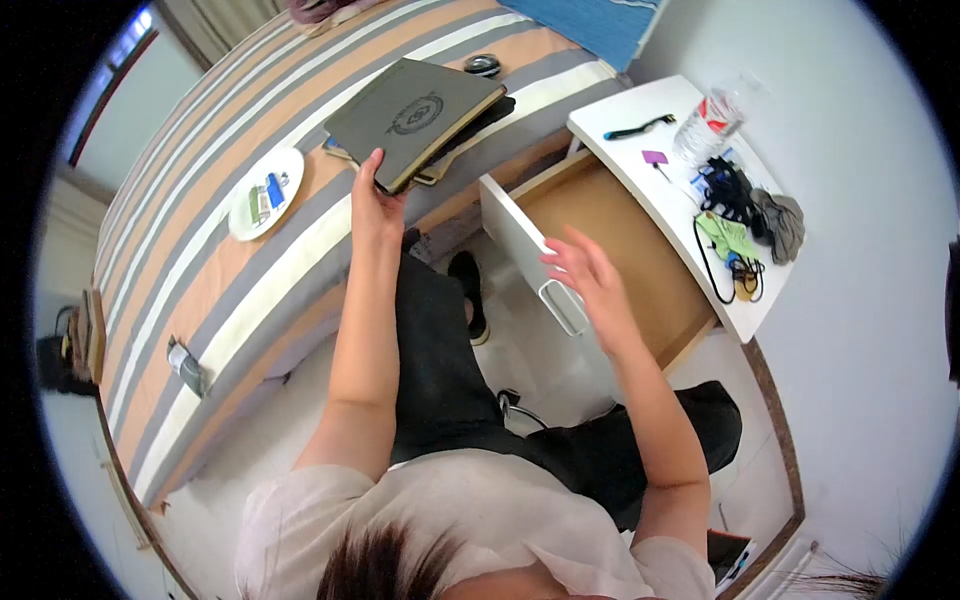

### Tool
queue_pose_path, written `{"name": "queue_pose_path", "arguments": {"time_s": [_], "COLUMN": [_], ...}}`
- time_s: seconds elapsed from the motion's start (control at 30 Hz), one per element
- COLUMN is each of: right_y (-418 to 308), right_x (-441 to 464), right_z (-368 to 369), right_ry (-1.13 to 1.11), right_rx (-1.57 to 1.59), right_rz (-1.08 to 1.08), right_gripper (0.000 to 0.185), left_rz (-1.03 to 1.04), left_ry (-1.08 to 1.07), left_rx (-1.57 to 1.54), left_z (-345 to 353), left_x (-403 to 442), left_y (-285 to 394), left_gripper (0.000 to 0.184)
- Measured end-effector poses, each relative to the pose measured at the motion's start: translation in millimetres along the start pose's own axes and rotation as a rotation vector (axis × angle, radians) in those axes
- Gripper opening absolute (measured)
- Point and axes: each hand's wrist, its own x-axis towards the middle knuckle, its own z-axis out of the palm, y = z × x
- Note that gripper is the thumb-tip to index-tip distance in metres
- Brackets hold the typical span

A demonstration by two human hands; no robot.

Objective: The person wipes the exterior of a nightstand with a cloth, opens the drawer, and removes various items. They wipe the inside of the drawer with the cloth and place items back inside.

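Observation:
My left hand (378, 200) grips the near corner of a dark grey notebook (405, 110) with a round emblem on its cover. The notebook is over the edge of the bed, and other items, one of them black, show beneath it. My right hand (585, 275) is open, its fingers apart, at the front panel of a pulled-out drawer (620, 240). I cannot tell whether the fingertips touch the panel. A white handle (562, 307) sits on the panel just below that hand. The visible floor of the drawer is bare brown board.
A striped bed (250, 320) carries a white plate (240, 218) with small packets, a grey pouch (186, 366) and a round black object (482, 66). On the white nightstand (620, 105) are a toothbrush-like item (640, 128), a plastic bottle (710, 125), cables (745, 272) and a grey cloth (778, 222).

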Motion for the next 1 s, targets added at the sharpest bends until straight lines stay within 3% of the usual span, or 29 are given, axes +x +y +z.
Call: {"name": "queue_pose_path", "arguments": {"time_s": [0.2, 0.33, 0.37, 0.43, 0.5, 0.57, 0.63, 0.73, 0.87, 0.97, 1.0], "right_y": [-21, 1, 9, 3, -1, 0, 10, 23, 36, 48, 53], "right_x": [36, 36, 29, 9, -15, -32, -46, -57, -59, -53, -52], "right_z": [38, 20, 5, -20, -44, -59, -74, -94, -111, -118, -120], "right_ry": [0.111, 0.449, 0.412, 0.501, 0.508, 0.471, 0.494, 0.480, 0.458, 0.492, 0.465], "right_rx": [0.572, 0.580, 0.625, 0.649, 0.555, 0.525, 0.518, 0.475, 0.191, -0.089, -0.037], "right_rz": [0.051, -0.237, -0.257, -0.119, -0.061, -0.032, 0.071, 0.121, 0.185, 0.321, 0.303], "right_gripper": [0.095, 0.080, 0.067, 0.063, 0.062, 0.062, 0.062, 0.063, 0.065, 0.069, 0.069], "left_rz": [0.038, -0.058, -0.141, -0.234, -0.332, -0.370, -0.360, -0.285, -0.367, -0.337, -0.306], "left_ry": [-0.314, -0.532, -0.592, -0.683, -0.446, -0.363, -0.390, -0.448, -0.574, -0.672, -0.683], "left_rx": [0.203, 0.427, 0.487, 0.417, 0.174, 0.207, 0.196, 0.668, 0.692, 0.729, 0.765], "left_z": [31, 32, 26, 31, 34, 37, 40, 42, 50, 53, 54], "left_x": [-68, -123, -124, -126, -99, -85, -78, -73, -71, -64, -64], "left_y": [-28, -59, -68, -60, -60, -60, -50, -66, -71, -75, -75], "left_gripper": [0.049, 0.061, 0.076, 0.069, 0.072, 0.072, 0.071, 0.062, 0.049, 0.050, 0.050]}}
